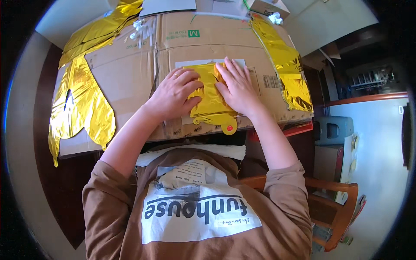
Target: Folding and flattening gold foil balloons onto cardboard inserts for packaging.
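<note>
A flat, folded gold foil balloon [210, 102] lies in front of me on a white sheet [180, 65]. Its narrow tail, with a round tab and a red dot, points toward me. My left hand [174, 93] rests on the foil's left side, fingers bent and thumb apart, gripping nothing that shows. On the right side, my right hand [237, 88] lies flat with its fingers stretched upward along the foil's edge. A small orange-gold fold of foil shows beside the right fingers. Both palms hide part of the foil's edges.
Flattened brown cardboard [125, 82] covers the table. A gold foil balloon [80, 99] hangs over its left front edge; more gold foil [102, 32] lies behind. Another long gold foil piece [286, 65] lies along the right side. A wooden chair [331, 208] stands at my right.
</note>
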A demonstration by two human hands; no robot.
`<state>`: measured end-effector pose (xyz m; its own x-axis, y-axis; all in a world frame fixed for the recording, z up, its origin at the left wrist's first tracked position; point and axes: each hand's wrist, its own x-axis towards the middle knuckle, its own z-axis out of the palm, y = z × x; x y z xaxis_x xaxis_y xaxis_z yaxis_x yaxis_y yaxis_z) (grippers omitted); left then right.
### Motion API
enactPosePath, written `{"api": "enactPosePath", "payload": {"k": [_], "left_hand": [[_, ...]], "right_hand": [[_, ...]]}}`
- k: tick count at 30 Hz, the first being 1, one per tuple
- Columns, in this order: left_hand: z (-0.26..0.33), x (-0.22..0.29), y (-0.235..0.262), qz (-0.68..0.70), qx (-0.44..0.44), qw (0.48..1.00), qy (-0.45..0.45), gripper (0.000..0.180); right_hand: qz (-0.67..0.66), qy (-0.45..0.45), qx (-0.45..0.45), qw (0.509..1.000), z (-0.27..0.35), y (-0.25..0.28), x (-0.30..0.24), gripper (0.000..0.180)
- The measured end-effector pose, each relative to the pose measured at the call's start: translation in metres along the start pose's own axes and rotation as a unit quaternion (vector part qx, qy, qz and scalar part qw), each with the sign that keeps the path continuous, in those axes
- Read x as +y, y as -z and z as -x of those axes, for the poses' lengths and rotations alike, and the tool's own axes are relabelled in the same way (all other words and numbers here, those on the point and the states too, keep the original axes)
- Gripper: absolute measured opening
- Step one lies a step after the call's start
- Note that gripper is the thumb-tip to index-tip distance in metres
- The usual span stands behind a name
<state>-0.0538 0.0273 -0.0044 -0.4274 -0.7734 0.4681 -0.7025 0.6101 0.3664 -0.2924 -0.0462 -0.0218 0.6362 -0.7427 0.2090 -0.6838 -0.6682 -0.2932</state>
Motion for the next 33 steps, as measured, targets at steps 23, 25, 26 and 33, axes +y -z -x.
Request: {"api": "enactPosePath", "payload": {"k": [23,25,26,33], "left_hand": [[-0.006,-0.006,0.015,-0.061,-0.051,0.995,-0.067,0.049],[-0.006,0.004,0.021,-0.020,-0.027,0.995,-0.098,0.051],[-0.005,0.008,0.022,0.000,-0.015,0.994,-0.112,0.053],[-0.002,-0.008,-0.006,0.047,-0.035,0.997,-0.058,0.033]], "right_hand": [[0.116,0.189,0.081,0.972,0.049,0.045,-0.027,0.008],[0.073,0.161,0.095,0.980,0.047,0.045,-0.025,0.006],[0.053,0.143,0.095,0.984,0.048,0.046,-0.024,0.007],[0.034,0.120,0.110,0.986,0.048,0.043,-0.020,0.013]]}}
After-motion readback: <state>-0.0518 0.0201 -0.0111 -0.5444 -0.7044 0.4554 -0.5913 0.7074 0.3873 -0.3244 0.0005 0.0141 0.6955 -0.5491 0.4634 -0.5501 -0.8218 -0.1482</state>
